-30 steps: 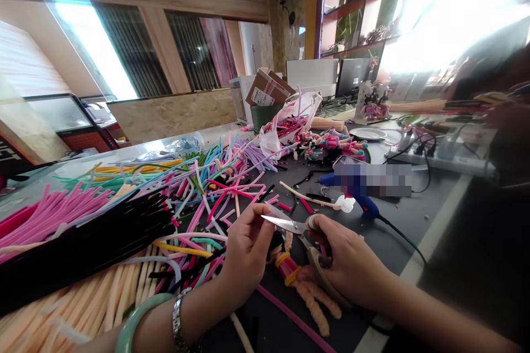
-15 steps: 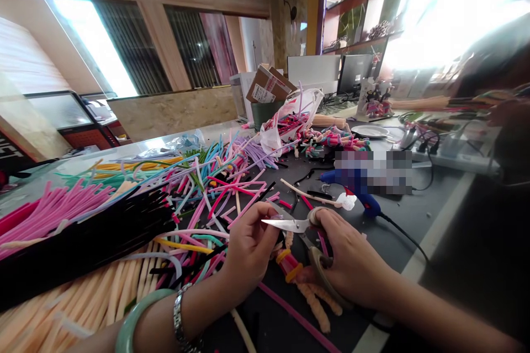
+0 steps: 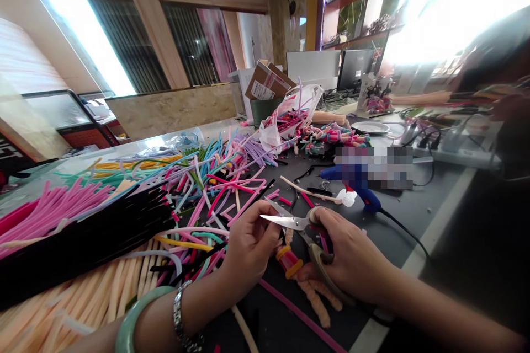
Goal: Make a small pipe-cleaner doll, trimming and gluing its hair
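Observation:
My right hand (image 3: 348,251) is closed around the scissors (image 3: 285,222), its thumb and fingers in the handle loops. The blades are slightly apart and point left, with their tips at the fingertips of my left hand (image 3: 252,245). That hand is closed in a pinch at the upper end of a pipe-cleaner doll (image 3: 290,262), and its fingers hide the doll's top. The doll has a pink body with yellow bands and twisted peach legs (image 3: 315,303), which hang below the scissors by my right fingers. What lies between the blades is too small to tell.
Piles of coloured pipe cleaners (image 3: 58,204) cover the left side, with a black bundle (image 3: 103,237) nearest. A blue glue gun (image 3: 364,190) and its cable lie beyond my right hand. Farther back are a plastic bag (image 3: 271,135), a white plate (image 3: 370,128) and a power strip (image 3: 464,157). Another person is at the right.
The camera view has shifted very slightly. Both hands, the scissors and the doll keep nearly the same pose, with the doll's legs moved a little.

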`<state>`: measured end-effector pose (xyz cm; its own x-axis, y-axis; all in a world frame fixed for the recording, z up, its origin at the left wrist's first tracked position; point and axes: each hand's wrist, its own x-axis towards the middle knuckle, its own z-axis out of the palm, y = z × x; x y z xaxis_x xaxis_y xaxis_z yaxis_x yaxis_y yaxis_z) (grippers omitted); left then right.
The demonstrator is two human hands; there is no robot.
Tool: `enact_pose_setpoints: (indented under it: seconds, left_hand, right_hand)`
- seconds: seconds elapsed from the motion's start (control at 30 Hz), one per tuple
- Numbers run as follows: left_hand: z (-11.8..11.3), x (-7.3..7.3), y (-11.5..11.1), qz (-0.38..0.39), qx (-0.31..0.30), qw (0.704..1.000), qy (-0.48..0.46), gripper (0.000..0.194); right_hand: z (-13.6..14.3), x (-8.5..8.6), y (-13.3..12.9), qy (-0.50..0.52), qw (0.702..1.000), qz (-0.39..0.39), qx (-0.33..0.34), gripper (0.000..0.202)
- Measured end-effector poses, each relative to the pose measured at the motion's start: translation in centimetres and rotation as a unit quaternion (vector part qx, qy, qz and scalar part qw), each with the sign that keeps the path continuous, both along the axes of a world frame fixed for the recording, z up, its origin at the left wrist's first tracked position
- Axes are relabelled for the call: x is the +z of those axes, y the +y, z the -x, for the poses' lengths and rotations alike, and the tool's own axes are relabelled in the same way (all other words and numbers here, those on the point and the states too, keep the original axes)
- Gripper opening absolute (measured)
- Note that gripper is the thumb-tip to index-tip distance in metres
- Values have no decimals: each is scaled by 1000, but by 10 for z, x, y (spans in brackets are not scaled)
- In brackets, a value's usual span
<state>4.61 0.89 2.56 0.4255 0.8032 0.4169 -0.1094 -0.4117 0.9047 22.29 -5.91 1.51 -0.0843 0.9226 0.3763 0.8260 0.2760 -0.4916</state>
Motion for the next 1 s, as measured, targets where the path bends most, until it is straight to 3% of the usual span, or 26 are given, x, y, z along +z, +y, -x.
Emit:
enact_pose_setpoints:
  seconds: [0.37, 1.0]
  left_hand:
    - [-2, 0, -1, 15, 30, 999, 4, 17]
    - [0, 0, 2, -2, 25, 999, 45, 8]
  right_hand:
    - [0, 4, 1, 9, 999, 33, -2, 27]
    - [-2, 0, -1, 6, 999, 50, -20, 24]
